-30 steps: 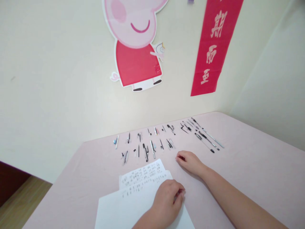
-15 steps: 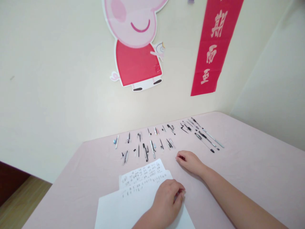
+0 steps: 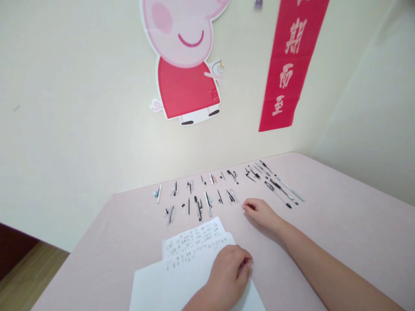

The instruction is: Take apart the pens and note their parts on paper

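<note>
My left hand (image 3: 230, 270) rests on the right edge of two overlapping white paper sheets (image 3: 181, 268); the upper sheet carries handwriting. Its fingers are curled against the thumb, and what lies between them is hidden. My right hand (image 3: 261, 211) lies on the pink table (image 3: 340, 224) beyond the sheets, fingers curled under, knuckles up. It sits just short of rows of pen parts (image 3: 207, 201), closest to the small pieces near the row's right end. Several whole pens (image 3: 280, 188) lie to the right of that hand.
The table meets a cream wall with a pink cartoon pig cutout (image 3: 186, 60) and a red banner (image 3: 288, 65). The table's left edge drops to a wooden floor (image 3: 26, 276). A second wall closes the right side.
My right hand has slid a little farther from me, towards the pen parts. My left hand has stayed on the paper.
</note>
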The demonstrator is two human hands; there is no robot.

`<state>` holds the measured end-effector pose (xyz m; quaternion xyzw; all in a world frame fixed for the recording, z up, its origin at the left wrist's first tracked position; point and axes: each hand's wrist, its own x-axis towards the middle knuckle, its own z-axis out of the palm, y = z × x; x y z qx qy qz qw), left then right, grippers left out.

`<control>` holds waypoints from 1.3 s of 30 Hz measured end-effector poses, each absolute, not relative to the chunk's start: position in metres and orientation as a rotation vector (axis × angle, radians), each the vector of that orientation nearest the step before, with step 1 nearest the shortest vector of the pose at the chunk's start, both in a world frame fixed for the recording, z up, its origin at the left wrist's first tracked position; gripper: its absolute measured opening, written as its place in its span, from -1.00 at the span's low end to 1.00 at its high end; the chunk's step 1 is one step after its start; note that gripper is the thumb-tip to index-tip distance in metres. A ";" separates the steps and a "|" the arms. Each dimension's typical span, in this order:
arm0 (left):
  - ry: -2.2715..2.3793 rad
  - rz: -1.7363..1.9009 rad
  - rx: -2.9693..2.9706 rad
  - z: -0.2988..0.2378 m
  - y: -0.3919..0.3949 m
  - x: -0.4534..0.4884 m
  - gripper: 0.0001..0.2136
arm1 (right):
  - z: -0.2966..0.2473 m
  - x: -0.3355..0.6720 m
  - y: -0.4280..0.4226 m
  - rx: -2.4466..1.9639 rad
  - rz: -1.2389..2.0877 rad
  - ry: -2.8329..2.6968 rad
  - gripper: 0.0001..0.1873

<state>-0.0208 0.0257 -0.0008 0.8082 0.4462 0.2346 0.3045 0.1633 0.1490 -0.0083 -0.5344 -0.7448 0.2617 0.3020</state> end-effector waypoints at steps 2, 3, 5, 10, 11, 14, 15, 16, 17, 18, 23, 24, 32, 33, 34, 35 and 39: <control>1.183 0.626 2.134 0.000 0.025 -0.021 -0.86 | -0.004 0.171 0.160 -1.483 0.638 -1.935 -0.75; 1.184 0.627 2.131 0.001 0.025 -0.021 -0.85 | -0.002 0.176 0.166 -1.515 0.596 -1.928 -0.76; 1.179 0.624 2.130 0.002 0.025 -0.022 -0.85 | 0.002 0.187 0.180 -1.607 0.468 -1.913 -0.79; 1.179 0.614 2.128 0.002 0.026 -0.022 -0.85 | 0.005 0.209 0.214 -1.969 0.104 -1.840 -0.74; 1.179 0.613 2.127 0.002 0.026 -0.022 -0.85 | 0.005 0.210 0.221 -2.033 0.071 -1.847 -0.73; 1.180 0.609 2.126 0.002 0.025 -0.022 -0.85 | 0.005 0.210 0.238 -2.128 0.047 -1.845 -0.71; 1.181 0.609 2.125 0.002 0.025 -0.022 -0.84 | 0.004 0.208 0.243 -2.146 0.045 -1.842 -0.70; 1.184 0.608 2.124 0.002 0.025 -0.022 -0.84 | 0.003 0.206 0.247 -2.167 0.040 -1.841 -0.69; 1.186 0.607 2.122 0.002 0.025 -0.022 -0.84 | 0.002 0.205 0.251 -2.189 0.036 -1.840 -0.68; 1.188 0.608 2.120 0.002 0.025 -0.022 -0.84 | 0.002 0.203 0.255 -2.210 0.033 -1.842 -0.67; 1.174 0.621 2.127 -0.002 0.027 -0.021 -0.84 | -0.002 0.195 0.264 -2.268 0.018 -1.891 -0.63; 1.171 0.624 2.128 -0.003 0.027 -0.021 -0.84 | -0.003 0.193 0.265 -2.270 0.012 -1.901 -0.62; 1.174 0.634 2.118 -0.004 0.028 -0.021 -0.83 | -0.003 0.182 0.272 -2.285 -0.019 -1.943 -0.66; 1.174 0.635 2.118 -0.004 0.028 -0.021 -0.83 | -0.002 0.180 0.273 -2.284 -0.019 -1.948 -0.66; 1.175 0.637 2.118 -0.004 0.028 -0.021 -0.83 | -0.002 0.179 0.274 -2.282 -0.017 -1.954 -0.66; 1.172 0.639 2.120 -0.004 0.028 -0.021 -0.83 | -0.002 0.178 0.274 -2.281 -0.015 -1.957 -0.67; 1.168 0.650 2.129 -0.005 0.028 -0.021 -0.82 | -0.002 0.176 0.274 -2.285 -0.004 -1.958 -0.67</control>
